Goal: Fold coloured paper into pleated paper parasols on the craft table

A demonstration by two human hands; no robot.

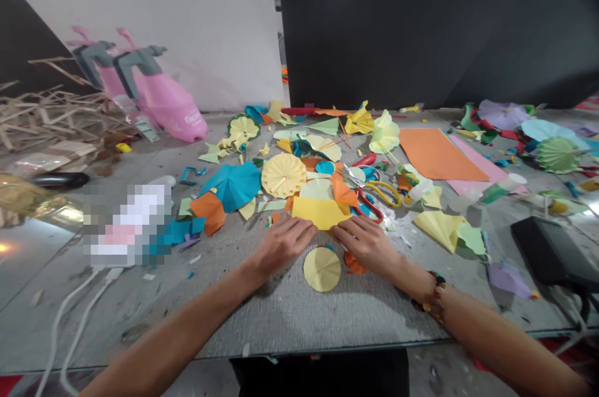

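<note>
The sheet of yellow paper [321,212] is on the table [262,328], between the left hand [286,243] and the right hand [365,245]. Each hand has its fingers close together, with the tips at the near corners of the paper. The thumbs are hidden, so I cannot tell if the hands pinch it or just press on it.

The right hand hides part of a small orange circle [354,264]. The scissors [382,193] lie just past that hand, in a messy pile of paper bits, and some scraps are hard to tell apart. Off to the left, a white thing [154,206] is blurred into little squares. Two white wires [70,316] run from it and get cut off at the bottom. A shiny bottle [42,203] is cut off at the left side.

A pale circle [322,269] lies between the arms, with gray table around it. There is room to pull back there, down to the table's near edge. Past the paper, the pile leaves little room.
</note>
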